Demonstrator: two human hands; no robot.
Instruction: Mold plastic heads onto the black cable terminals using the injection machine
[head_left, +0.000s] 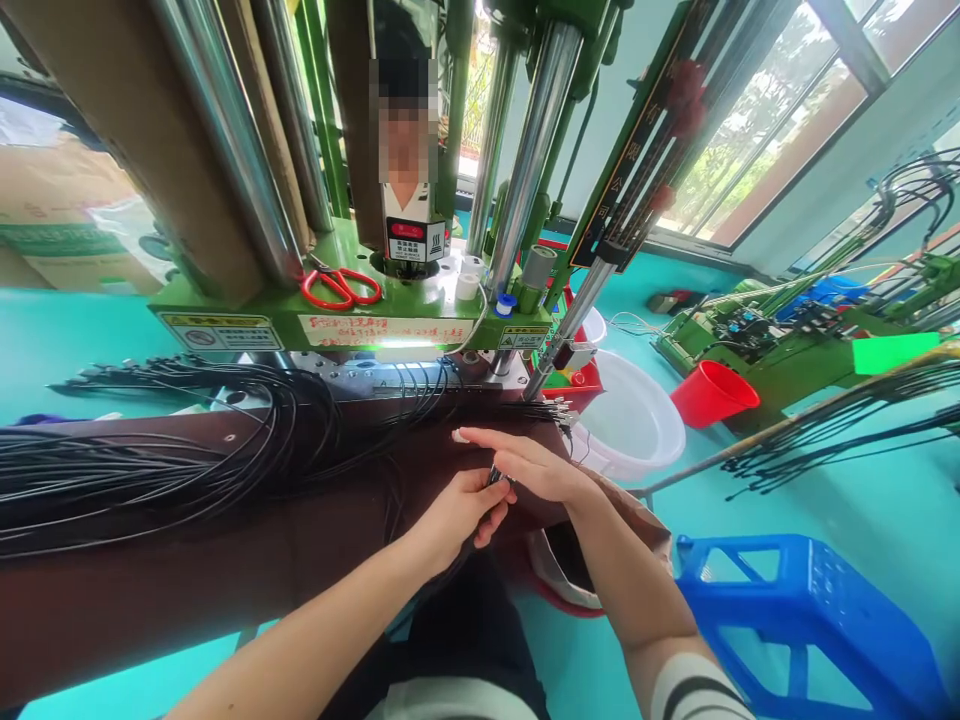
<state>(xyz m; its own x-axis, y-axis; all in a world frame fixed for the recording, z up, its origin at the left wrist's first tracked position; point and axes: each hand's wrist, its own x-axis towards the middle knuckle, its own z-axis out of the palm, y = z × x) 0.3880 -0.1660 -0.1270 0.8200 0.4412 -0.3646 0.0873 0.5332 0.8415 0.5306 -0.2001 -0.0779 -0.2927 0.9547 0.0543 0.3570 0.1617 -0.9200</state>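
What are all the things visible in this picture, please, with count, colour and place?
Machine: one, green, centre.
Scissors: one, red-handled, on machine.
Bench: one, brown, before machine.
Cables: many, black, bench's left.
Tub: one, white, right of bench.
Bucket: one, red, beside tub.
Stool: one, blue, lower right.
Second machine: one, green, far right.
Held pieces: count unclear, black, lower centre.
Left hand: one, bare, holding pieces.
Right hand: one, bare, beside left.

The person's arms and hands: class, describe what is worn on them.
The left hand and right hand wear no gloves, and neither wrist shows a watch or bracelet. The right arm has a white sleeve with dark stripes; no left sleeve is in view.
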